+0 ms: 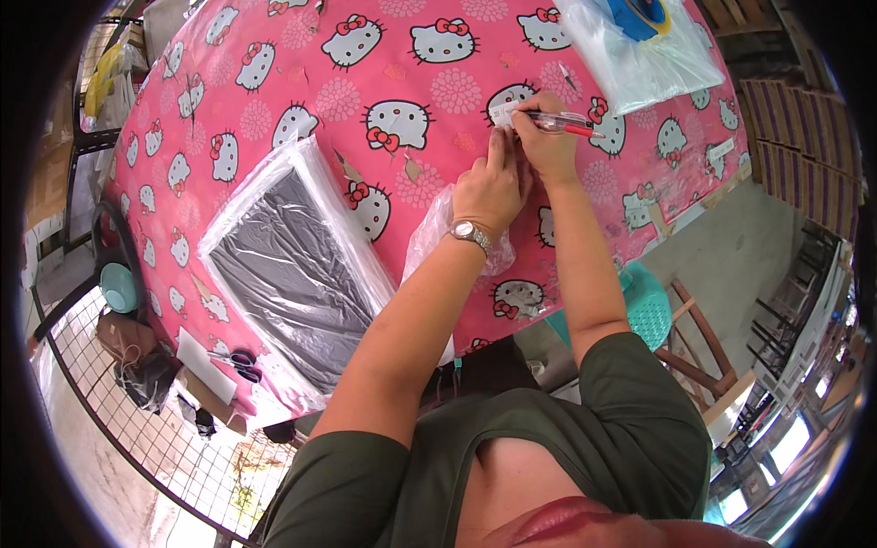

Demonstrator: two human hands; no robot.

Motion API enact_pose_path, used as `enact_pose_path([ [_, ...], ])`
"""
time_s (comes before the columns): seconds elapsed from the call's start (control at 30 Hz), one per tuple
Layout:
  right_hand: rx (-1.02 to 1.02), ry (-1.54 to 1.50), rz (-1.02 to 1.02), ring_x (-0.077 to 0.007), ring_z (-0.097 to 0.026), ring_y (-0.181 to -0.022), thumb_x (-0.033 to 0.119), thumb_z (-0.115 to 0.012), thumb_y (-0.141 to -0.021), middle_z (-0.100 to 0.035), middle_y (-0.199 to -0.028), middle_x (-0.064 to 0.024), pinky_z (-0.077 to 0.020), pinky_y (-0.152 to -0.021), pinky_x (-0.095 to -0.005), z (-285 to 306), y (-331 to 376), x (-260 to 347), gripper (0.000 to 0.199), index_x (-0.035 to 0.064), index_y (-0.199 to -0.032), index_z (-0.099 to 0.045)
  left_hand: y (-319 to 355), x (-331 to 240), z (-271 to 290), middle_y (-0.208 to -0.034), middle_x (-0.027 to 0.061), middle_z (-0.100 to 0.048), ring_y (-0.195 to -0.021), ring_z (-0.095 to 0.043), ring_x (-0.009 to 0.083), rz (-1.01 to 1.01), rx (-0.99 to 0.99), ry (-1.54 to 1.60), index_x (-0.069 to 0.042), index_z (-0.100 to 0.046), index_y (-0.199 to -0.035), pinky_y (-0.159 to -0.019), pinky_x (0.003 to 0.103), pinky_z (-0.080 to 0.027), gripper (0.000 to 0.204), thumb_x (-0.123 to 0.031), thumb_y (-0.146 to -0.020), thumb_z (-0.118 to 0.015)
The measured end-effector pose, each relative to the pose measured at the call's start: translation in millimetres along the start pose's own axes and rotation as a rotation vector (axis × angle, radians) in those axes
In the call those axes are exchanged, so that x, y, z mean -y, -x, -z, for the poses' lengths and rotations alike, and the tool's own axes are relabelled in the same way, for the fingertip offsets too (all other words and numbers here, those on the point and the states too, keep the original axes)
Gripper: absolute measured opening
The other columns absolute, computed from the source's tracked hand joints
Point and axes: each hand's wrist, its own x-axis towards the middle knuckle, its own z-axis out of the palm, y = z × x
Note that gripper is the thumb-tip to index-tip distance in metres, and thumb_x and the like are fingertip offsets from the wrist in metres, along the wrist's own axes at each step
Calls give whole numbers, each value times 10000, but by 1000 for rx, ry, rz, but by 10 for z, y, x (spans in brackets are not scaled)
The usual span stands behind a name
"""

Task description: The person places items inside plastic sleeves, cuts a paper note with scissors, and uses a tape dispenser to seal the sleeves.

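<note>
While the right hand [548, 151] holds a pen [565, 120] over a small white slip [503, 110], the writing looks to be under way. The slip lies flat on the table [320, 68], beyond the fingertips of the left hand [491, 194]. How much is written, and how much is left, cannot be told: marks on the slip are too small to read, and the fingers cover part of it. The right grip is narrow, pinched around the pen, its red part jutting out to the right. The left fingers lie long and close together at the slip's near edge; the thumb is hidden, so whether that grip pinches or only presses cannot be told.

Beneath the left hand and wrist lies a crumpled clear bag [429, 242]; whether anything is in it does not show. Left of it, a dark panel [292, 265] with pale edges rests inside wrinkled clear wrap [215, 228]. The wrapping appears largely done, though its near end is too cluttered to judge. At the far right, flat clear sheets [653, 78], perhaps unused bags, lie under a blue roll [627, 20]. Scissors [242, 365] sit near the panel, apart from both hands. Off the table's left side is a teal bowl [119, 288], its contents unclear.
</note>
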Motion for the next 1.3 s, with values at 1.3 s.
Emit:
enact_pose_path([
  [1.3, -104, 82, -17, -270, -572, -682, 39, -649, -699, -579, -699, -98, -465, -622, -377, -16, 8, -39, 78, 23, -716, -575, 10, -2, -9, -1263, 100, -527, -662, -614, 204, -19, -59, -54, 11, -498, -1308, -540, 336, -542, 590, -337, -838, -578],
])
